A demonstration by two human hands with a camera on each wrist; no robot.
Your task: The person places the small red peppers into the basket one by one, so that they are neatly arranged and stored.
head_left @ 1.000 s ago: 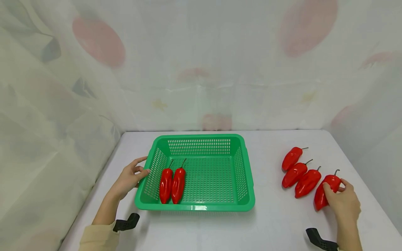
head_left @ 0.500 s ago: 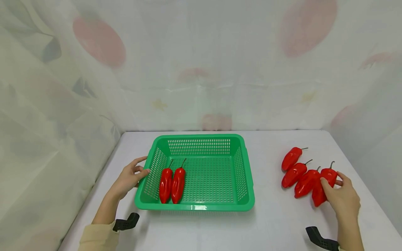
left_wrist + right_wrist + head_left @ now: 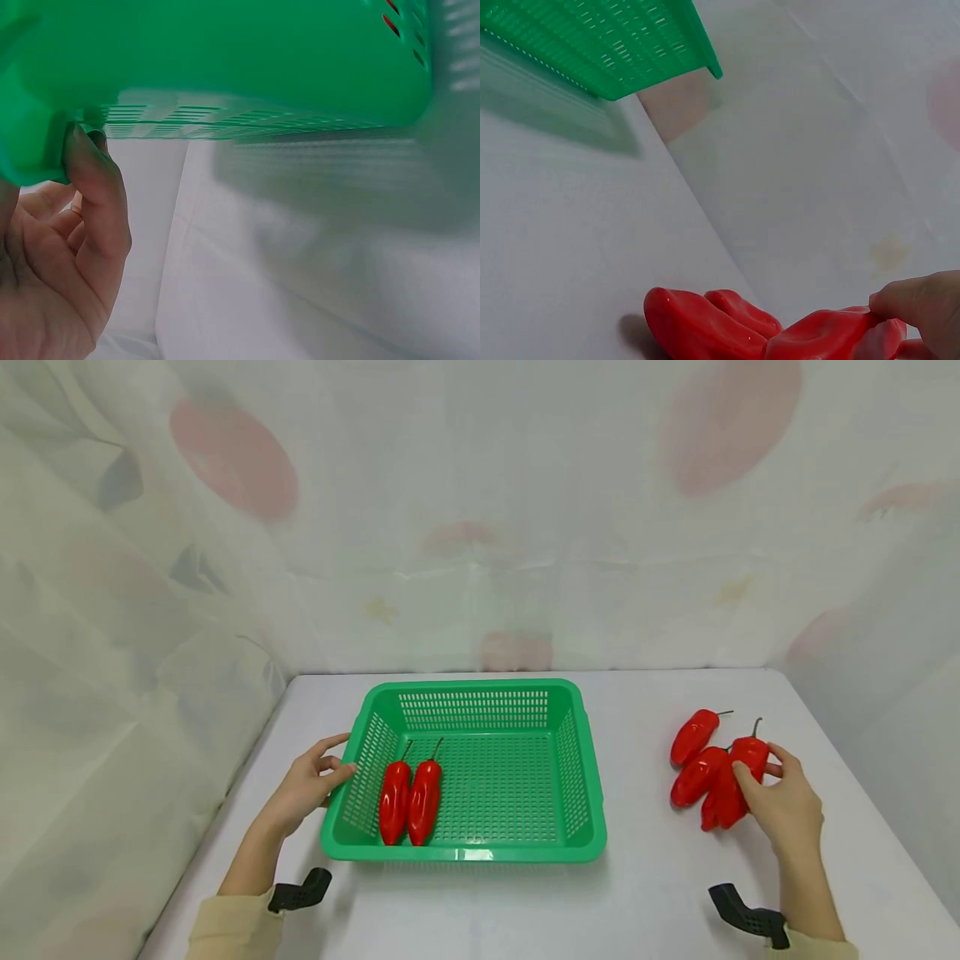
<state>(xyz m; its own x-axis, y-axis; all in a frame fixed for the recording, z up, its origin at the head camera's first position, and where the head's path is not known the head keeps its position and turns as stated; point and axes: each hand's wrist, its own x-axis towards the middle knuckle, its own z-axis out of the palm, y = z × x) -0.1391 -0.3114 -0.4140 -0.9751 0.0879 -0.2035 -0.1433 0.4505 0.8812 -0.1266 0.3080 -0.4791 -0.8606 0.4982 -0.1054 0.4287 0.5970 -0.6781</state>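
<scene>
My left hand (image 3: 303, 789) grips the left rim of a green plastic basket (image 3: 495, 777), thumb over the edge; the left wrist view shows its fingers (image 3: 101, 202) curled at the rim. Two glossy red peppers (image 3: 425, 802) with thin stems lie side by side in the basket's left part. At the right, my right hand (image 3: 787, 810) pinches another red pepper (image 3: 750, 756) between thumb and fingers. This held pepper overlaps one red pepper (image 3: 708, 814), mostly hidden behind it. Two more, a near pepper (image 3: 697, 777) and a far pepper (image 3: 693, 739), lie just left.
A white-covered table (image 3: 525, 910) bears everything. Pale patterned sheeting (image 3: 465, 602) stands behind it and at both sides. A black wrist mount (image 3: 300, 891) sticks out from the left wrist, and a similar mount (image 3: 746, 917) from the right.
My right hand has moved left and slightly away from me with its pepper, from beside the row to over the neighbouring pepper. The left hand and the basket stay in place.
</scene>
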